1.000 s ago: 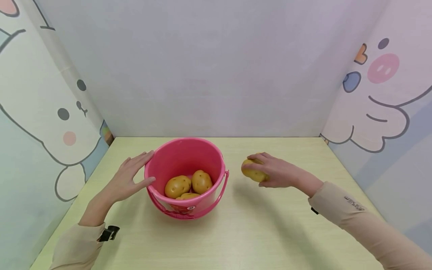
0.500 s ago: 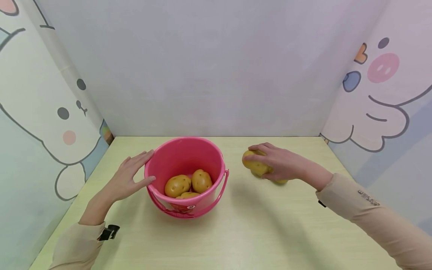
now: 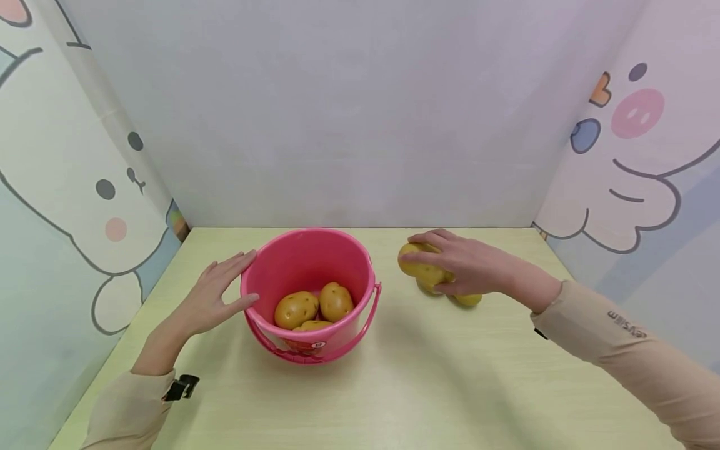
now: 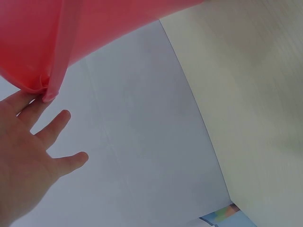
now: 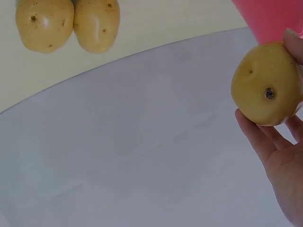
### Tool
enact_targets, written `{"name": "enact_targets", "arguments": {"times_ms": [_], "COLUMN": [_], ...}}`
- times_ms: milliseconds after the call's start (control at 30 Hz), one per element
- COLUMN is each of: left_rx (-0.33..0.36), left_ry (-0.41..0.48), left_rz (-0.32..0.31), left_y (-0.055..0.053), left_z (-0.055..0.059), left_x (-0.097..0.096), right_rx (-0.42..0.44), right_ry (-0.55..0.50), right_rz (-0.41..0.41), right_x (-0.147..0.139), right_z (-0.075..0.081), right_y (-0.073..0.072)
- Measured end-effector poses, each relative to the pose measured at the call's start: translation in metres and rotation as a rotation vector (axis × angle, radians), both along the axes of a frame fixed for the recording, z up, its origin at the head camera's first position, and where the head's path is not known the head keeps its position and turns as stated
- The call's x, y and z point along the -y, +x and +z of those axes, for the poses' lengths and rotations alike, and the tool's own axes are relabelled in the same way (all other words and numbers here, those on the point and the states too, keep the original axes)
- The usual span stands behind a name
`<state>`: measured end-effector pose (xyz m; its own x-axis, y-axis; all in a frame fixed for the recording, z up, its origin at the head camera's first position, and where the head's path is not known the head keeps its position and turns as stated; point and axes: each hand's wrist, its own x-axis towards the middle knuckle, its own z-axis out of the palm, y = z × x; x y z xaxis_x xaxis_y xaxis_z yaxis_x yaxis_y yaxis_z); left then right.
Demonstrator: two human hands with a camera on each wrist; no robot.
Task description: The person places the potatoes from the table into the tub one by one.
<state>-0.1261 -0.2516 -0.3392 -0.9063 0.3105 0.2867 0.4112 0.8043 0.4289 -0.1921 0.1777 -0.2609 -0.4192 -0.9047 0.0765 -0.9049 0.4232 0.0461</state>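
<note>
A pink bucket (image 3: pixel 368 325) with its handle hanging down stands left of centre on the table, and several yellow potatoes (image 3: pixel 296 310) lie inside. My left hand (image 3: pixel 210 300) touches the left of the bucket's rim with extended fingers; in the left wrist view, fingertips (image 4: pixel 35 111) meet the pink edge. To the right of the bucket, my right hand (image 3: pixel 469 265) grips a potato (image 5: pixel 265 85) between thumb and fingers, off the tabletop. Two more potatoes (image 5: pixel 45 23) sit side by side on the table beneath, partly hidden by that hand in the head view.
The pale wooden table (image 3: pixel 394 400) ends at a grey-white back wall (image 3: pixel 360 125). Side walls with cartoon animals (image 3: pixel 630 156) enclose it left and right. A black strap (image 3: pixel 181 387) is on the left sleeve's cuff.
My right hand, with its potato, has shifted slightly toward the back wall. The potatoes beneath it now show more. My left hand and the bucket have stayed put.
</note>
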Motion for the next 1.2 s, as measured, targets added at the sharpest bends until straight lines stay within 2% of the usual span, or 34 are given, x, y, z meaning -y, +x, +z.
{"name": "enact_targets", "arguments": {"times_ms": [167, 633, 933, 1200], "left_rx": [0.0, -0.008, -0.003, -0.005], "left_ry": [0.0, 0.004, 0.003, 0.003], "left_rz": [-0.001, -0.004, -0.006, -0.006], "left_y": [0.0, -0.001, -0.001, -0.001], "left_z": [0.0, 0.0, 0.0, 0.0], "left_x": [0.0, 0.001, 0.001, 0.0], "right_rx": [-0.012, 0.026, 0.062, 0.087], "right_ry": [0.005, -0.008, 0.006, 0.005], "right_rz": [0.021, 0.047, 0.071, 0.12], "right_x": [0.006, 0.03, 0.053, 0.071], "right_z": [0.008, 0.033, 0.045, 0.052], "right_y": [0.003, 0.006, 0.009, 0.006]}}
